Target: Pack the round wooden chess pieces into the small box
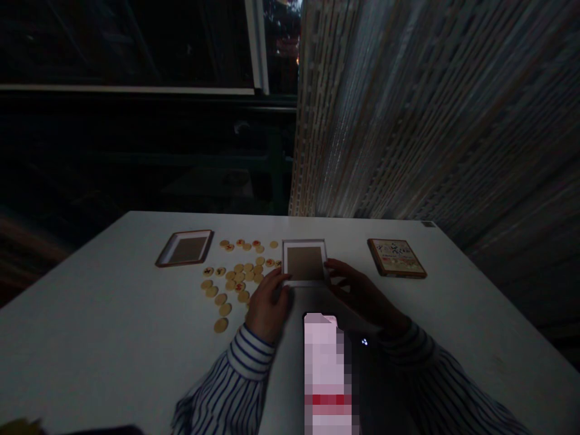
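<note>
A shallow white box [306, 283] with a brown-grey bottom lies open side up in the middle of the white table. My left hand [268, 305] grips its lower left corner, fingers along the side. On the opposite side, my right hand [357, 293] has its fingertips closed on the box's right edge. Nothing lies inside the box. Many round wooden Chinese chess pieces [239, 275] are scattered left of it, some showing red or dark characters. A few pieces sit right by the box's left wall, partly hidden by my left hand.
A shallow brown-edged box part [206, 249] lies open at the far left of the table [113, 314]. A printed box lid [397, 258] rests at the right. A lit phone [324, 362] is near me, below my hands. Behind the table hangs a string curtain [385, 109].
</note>
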Demonstrator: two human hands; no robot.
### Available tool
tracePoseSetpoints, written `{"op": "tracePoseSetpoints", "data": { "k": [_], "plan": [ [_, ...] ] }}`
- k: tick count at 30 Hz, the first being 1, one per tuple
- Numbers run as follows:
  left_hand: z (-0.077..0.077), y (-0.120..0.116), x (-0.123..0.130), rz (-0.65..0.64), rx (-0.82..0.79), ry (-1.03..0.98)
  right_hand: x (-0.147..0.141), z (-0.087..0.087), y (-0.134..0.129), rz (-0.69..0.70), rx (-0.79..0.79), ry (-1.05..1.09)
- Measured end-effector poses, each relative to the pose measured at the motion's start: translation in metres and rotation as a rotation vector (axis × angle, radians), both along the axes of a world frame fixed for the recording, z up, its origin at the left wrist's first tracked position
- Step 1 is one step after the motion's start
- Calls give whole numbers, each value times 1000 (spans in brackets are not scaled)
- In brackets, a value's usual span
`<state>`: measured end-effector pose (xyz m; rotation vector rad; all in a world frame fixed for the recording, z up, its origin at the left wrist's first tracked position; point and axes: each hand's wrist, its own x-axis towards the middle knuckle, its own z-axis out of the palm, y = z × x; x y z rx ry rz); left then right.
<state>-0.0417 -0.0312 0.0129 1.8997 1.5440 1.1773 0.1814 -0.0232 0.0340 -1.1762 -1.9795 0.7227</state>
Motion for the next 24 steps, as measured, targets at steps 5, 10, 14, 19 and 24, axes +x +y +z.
{"op": "tracePoseSetpoints", "data": {
  "k": [5,10,14,19,24],
  "plan": [
    [-4,0,5,-5,16,33,6,-4,-2,-9,-16,-13],
    [-4,1,10,-17,29,61,11,-2,-3,-19,-19,-28],
    [-4,1,13,-27,41,66,16,-4,-3,-31,-48,-12],
    [-9,1,16,-45,31,56,20,-10,-5,-47,-74,-2],
    [-17,1,19,-66,9,21,23,-15,-7,-62,-77,7]
  ]
}}
